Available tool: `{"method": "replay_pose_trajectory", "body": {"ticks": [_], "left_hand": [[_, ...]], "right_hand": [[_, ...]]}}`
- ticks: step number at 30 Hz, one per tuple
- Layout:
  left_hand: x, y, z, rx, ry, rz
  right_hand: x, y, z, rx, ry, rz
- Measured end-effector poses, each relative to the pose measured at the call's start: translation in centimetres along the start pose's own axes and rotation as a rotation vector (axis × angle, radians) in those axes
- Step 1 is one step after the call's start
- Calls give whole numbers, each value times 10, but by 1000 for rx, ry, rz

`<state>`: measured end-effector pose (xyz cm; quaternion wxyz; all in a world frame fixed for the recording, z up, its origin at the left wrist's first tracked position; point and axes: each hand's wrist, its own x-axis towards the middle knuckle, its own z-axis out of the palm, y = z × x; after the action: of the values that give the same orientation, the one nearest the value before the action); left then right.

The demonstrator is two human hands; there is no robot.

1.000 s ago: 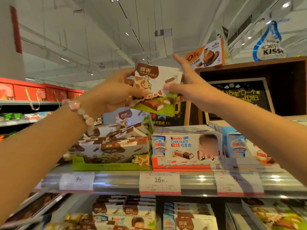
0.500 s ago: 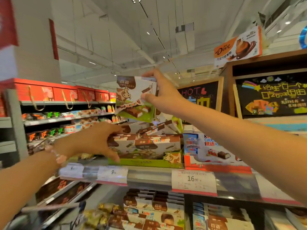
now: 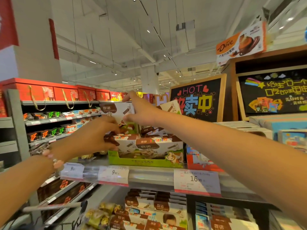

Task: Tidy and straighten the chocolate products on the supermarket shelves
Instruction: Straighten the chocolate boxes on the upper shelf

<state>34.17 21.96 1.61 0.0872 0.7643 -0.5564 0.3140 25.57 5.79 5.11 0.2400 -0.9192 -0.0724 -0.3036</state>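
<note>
My right hand (image 3: 141,112) pinches a white and brown chocolate box (image 3: 116,109) by its right edge, thumb below and fingers on top, and holds it upright just above the stacked boxes. A green display tray (image 3: 146,162) on the top shelf holds several matching boxes (image 3: 149,145), some lying askew. My left hand (image 3: 93,136), with a bead bracelet at the wrist, reaches in from the left. Its fingers curl over the top of the leftmost box in the tray (image 3: 123,141) and its thumb is on that box's side.
Kinder chocolate boxes (image 3: 199,161) stand right of the tray. Price tags (image 3: 196,180) line the shelf rail. More chocolate boxes (image 3: 149,206) fill the shelf below. A chalkboard sign (image 3: 197,100) stands behind, and red gift boxes (image 3: 46,92) top the left shelves.
My left hand let go of the raised box, dropped to the shelf and now holds the tray's leftmost box. My right hand has brought the held box down toward the stack. The view turned left.
</note>
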Motion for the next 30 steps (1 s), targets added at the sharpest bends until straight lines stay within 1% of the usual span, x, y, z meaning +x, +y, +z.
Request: {"method": "replay_pose_trajectory", "body": {"ticks": [3, 5, 8, 10, 11, 13, 15, 17, 19, 22, 27, 30], "left_hand": [[2, 2, -1, 117, 46, 116], [3, 2, -3, 124, 55, 123], [-1, 3, -4, 167, 73, 120], [-4, 4, -1, 198, 74, 96], [-6, 4, 1, 183, 76, 71], [-6, 1, 4, 81, 92, 11], [-5, -4, 6, 10, 54, -24], [-2, -8, 7, 0, 34, -18], [1, -10, 6, -12, 32, -1], [4, -13, 8, -27, 28, -7], [4, -19, 8, -67, 8, -25], [4, -17, 8, -62, 13, -7]], "right_hand": [[-1, -1, 5, 10, 6, -2], [-2, 0, 7, -15, -9, -6], [-1, 3, 9, -153, -120, -6], [1, 5, 11, -205, -162, 8], [3, 6, 11, -218, -176, 16], [4, 6, 8, -234, -221, 40], [4, 7, 2, -258, -260, 44], [1, 8, -3, -306, -249, 7], [-3, 10, -4, -342, -199, -41], [-7, 10, -1, -342, -154, -98], [-4, 9, -1, -355, -198, -97], [-6, 10, -2, -335, -222, -84]]}}
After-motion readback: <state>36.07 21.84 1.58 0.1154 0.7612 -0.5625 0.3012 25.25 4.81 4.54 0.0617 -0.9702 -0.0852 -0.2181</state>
